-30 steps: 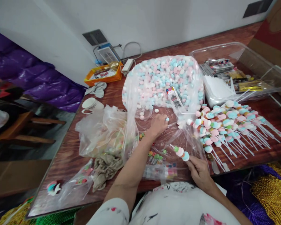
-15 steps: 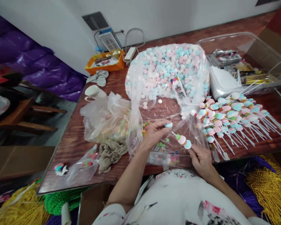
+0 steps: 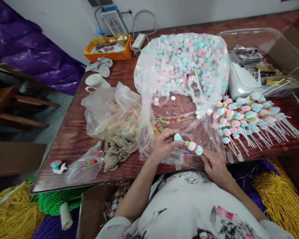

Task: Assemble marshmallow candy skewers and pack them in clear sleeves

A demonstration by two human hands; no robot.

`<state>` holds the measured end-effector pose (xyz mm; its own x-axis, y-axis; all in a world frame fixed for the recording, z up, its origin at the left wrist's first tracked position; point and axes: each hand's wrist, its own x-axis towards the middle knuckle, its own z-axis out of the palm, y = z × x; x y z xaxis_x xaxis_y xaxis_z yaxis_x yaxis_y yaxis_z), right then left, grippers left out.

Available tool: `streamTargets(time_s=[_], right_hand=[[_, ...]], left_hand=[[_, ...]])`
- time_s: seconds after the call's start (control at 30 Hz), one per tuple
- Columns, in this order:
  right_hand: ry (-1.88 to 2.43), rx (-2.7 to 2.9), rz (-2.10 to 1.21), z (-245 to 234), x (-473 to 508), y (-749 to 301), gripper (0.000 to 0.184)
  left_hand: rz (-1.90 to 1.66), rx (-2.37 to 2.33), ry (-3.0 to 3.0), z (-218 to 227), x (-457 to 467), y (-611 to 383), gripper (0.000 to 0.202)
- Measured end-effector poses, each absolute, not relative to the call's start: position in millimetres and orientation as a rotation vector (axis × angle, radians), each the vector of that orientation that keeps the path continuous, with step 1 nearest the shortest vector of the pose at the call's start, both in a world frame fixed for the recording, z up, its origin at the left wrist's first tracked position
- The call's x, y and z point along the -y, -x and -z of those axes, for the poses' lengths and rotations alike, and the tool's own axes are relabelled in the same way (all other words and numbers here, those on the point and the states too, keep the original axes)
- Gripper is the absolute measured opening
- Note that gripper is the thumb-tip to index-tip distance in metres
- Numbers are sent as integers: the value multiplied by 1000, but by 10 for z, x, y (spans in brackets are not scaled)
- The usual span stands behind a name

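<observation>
My left hand (image 3: 163,143) pinches a blue marshmallow (image 3: 177,137) at the tip of a white stick. My right hand (image 3: 214,164) grips the lower end of that marshmallow skewer (image 3: 193,146), which carries a green, a pink and a blue piece. Both hands hover over a crumpled clear plastic sheet (image 3: 189,129) at the table's near edge. Behind it lies a big open bag of pink, blue and white marshmallows (image 3: 181,63). Several finished skewers (image 3: 249,116) are piled to the right.
A wooden table (image 3: 72,139) carries a clear bag of coloured sweets (image 3: 109,113), a grey cloth (image 3: 117,151), a white cup (image 3: 96,81), an orange tray (image 3: 107,48) and a clear plastic box (image 3: 276,56) of supplies. Yellow and green cord bundles (image 3: 284,196) lie below.
My left hand has come back from the marshmallow bag with a blue piece and brought it onto the tip of the skewer. The right hand has kept hold of the stick.
</observation>
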<state>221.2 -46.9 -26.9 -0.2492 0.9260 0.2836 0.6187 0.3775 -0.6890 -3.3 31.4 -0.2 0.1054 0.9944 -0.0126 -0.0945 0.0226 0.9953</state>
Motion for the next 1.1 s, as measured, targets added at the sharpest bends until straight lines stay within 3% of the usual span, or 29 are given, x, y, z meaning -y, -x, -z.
streamTargets(time_s=[0.2, 0.53, 0.73, 0.9, 1.1], right_hand=[[1399, 2074, -558, 245, 497, -2202, 22], [1543, 2209, -451, 172, 506, -2164, 24], [1601, 2284, -388, 130, 503, -2157, 22], [1495, 2230, -495, 176, 520, -2130, 21], [1245, 2035, -699, 301, 576, -2012, 23]], left_hand=[[-1185, -1073, -1240, -3, -255, 39, 27], [-1204, -1185, -1219, 203, -138, 76, 26], [-1291, -1209, -1787, 314, -106, 125, 24], [-1325, -1174, -1972, 337, -92, 113, 24], [-1445, -1169, -1733, 304, -81, -20, 22]])
